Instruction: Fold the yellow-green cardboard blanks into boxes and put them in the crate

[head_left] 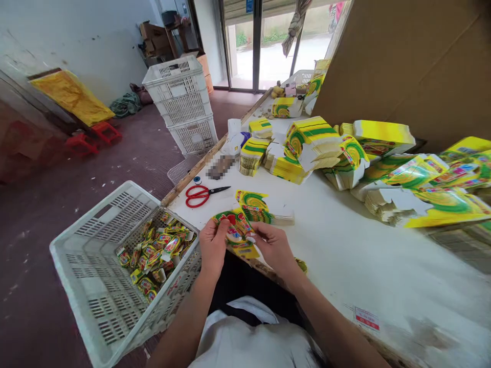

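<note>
Between my two hands is a yellow and green printed cardboard box blank (235,232), held over the table's near edge. My left hand (213,241) pinches its left side, thumb on the printed face. The right side is gripped by the fingers of my right hand (271,244). Just beyond lies a small stack of similar flat cartons (264,208) on the white table (318,240). To the left, a white plastic crate (95,276) holds many small folded boxes (161,255). Red-handled scissors (201,196) rest near the table's left edge.
Bundles of flat cartons (307,143) fill the table's far side and right. A large brown cardboard sheet (406,66) stands behind them. Stacked white crates (184,105) are on the floor beyond the left edge. A small blue spool (197,180) sits by the scissors.
</note>
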A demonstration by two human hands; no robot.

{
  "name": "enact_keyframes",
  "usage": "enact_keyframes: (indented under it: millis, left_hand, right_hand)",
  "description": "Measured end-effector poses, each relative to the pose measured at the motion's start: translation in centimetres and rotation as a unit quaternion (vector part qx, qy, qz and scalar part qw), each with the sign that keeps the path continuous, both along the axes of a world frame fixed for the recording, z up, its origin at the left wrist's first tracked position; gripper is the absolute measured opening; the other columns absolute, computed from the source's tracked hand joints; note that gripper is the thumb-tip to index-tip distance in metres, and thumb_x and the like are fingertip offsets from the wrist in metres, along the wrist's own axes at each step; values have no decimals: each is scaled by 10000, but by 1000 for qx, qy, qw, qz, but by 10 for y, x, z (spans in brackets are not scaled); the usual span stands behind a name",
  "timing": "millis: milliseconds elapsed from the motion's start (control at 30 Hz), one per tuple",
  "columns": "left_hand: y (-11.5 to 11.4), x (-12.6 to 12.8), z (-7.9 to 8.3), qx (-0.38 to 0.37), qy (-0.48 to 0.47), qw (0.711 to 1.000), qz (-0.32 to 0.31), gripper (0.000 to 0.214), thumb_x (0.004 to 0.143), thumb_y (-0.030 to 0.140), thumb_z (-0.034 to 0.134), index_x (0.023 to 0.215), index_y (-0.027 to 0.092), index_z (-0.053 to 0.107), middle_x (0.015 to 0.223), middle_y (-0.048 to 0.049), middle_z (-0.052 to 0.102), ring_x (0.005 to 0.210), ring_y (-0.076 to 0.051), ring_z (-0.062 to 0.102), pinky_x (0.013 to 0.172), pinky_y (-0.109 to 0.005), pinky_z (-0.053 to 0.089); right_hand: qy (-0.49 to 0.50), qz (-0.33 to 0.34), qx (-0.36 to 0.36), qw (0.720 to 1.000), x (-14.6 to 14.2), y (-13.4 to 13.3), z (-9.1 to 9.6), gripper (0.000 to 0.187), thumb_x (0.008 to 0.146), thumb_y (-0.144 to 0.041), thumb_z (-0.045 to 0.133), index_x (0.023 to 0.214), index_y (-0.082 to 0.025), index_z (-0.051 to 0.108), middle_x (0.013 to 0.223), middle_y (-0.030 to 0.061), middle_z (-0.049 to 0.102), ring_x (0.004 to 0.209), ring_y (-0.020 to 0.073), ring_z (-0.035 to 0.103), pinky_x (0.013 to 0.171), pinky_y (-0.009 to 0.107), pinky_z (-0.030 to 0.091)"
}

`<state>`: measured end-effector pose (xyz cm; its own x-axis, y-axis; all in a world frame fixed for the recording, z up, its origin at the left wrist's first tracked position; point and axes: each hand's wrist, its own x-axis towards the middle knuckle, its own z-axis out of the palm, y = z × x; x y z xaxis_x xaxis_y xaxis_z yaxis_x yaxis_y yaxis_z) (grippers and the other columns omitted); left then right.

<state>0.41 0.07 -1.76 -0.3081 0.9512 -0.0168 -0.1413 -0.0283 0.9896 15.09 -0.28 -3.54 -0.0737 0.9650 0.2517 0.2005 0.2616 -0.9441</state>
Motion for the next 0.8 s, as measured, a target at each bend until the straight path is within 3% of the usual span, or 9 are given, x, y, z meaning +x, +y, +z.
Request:
enact_keyframes:
  millis: [100, 200, 267, 300, 367, 467, 667, 733, 800]
  left_hand:
    - [1, -10, 12, 51, 84, 995, 5, 388, 762, 491, 676, 1014, 203, 613, 1028, -54, 671, 975, -198, 627, 882, -321, 480]
    - [0, -16, 26, 98, 220, 970, -3, 738, 570, 448, 830, 1196, 205, 524, 1284, -110, 544, 1267, -282, 474, 1078, -430, 353]
    - [0, -17, 29, 70, 310, 944, -91, 844, 426, 377, 899, 1179, 211, 554, 1242, -109, 561, 1220, -323, 500, 1053, -466, 377]
    - [0, -16, 29, 47, 340, 928, -147, 786, 421, 342, 901, 1132, 220, 591, 1162, -94, 600, 1132, -319, 554, 1000, -461, 421]
    - [0, -12, 25, 9, 370, 901, -228, 517, 536, 294, 850, 1009, 238, 647, 970, -55, 643, 919, -268, 619, 865, -413, 487]
    - [-2, -6, 17, -12, 397, 891, -219, 325, 643, 236, 770, 939, 231, 637, 898, -35, 622, 822, -224, 609, 780, -367, 495]
    - [-5, 0, 14, -12, 385, 908, -166, 481, 604, 254, 799, 1022, 221, 564, 998, -61, 606, 953, -271, 597, 856, -435, 482]
    - [-5, 1, 15, -22, 384, 908, -165, 518, 592, 291, 819, 1032, 224, 555, 970, -64, 617, 959, -292, 595, 860, -456, 473]
    - [-6, 2, 13, -32, 392, 905, -162, 589, 569, 325, 840, 1062, 217, 537, 971, -76, 622, 968, -311, 597, 857, -474, 470]
  right_hand:
    - [-67, -46, 57, 995, 14, 7, 0, 280, 842, -176, 502, 938, -270, 748, 843, 48, 717, 786, 225, 609, 742, 392, 514]
    - [-183, -32, 138, 973, 22, 9, 4, 370, 852, -98, 487, 966, -324, 757, 857, 55, 715, 829, 233, 582, 805, 427, 487]
    - [-231, 13, 188, 955, 22, 7, 9, 406, 848, -64, 488, 965, -352, 749, 862, 35, 714, 853, 223, 585, 896, 454, 458]
    - [-237, 32, 206, 949, 21, 6, 11, 409, 849, -61, 495, 970, -365, 740, 872, 21, 714, 883, 219, 591, 959, 472, 427]
    - [-229, 30, 224, 947, 18, 3, 15, 393, 847, -81, 521, 1030, -373, 708, 974, 10, 708, 1006, 227, 590, 1074, 519, 329]
    - [-190, -48, 198, 960, 17, 2, 16, 428, 830, -146, 561, 1215, -331, 593, 1216, 58, 618, 1227, 285, 500, 1123, 592, 237]
    - [31, -104, 63, 992, 8, 7, 1, 654, 874, -340, 562, 1439, -265, 241, 1449, 164, 390, 1315, 278, 441, 1039, 513, 428]
    - [75, -86, 21, 993, 5, 8, -3, 648, 896, -382, 525, 1453, -265, 215, 1466, 159, 390, 1304, 263, 459, 1038, 493, 436]
    - [79, -39, -14, 996, 2, 8, -4, 565, 914, -391, 486, 1430, -248, 307, 1398, 140, 494, 1275, 255, 491, 1063, 485, 412]
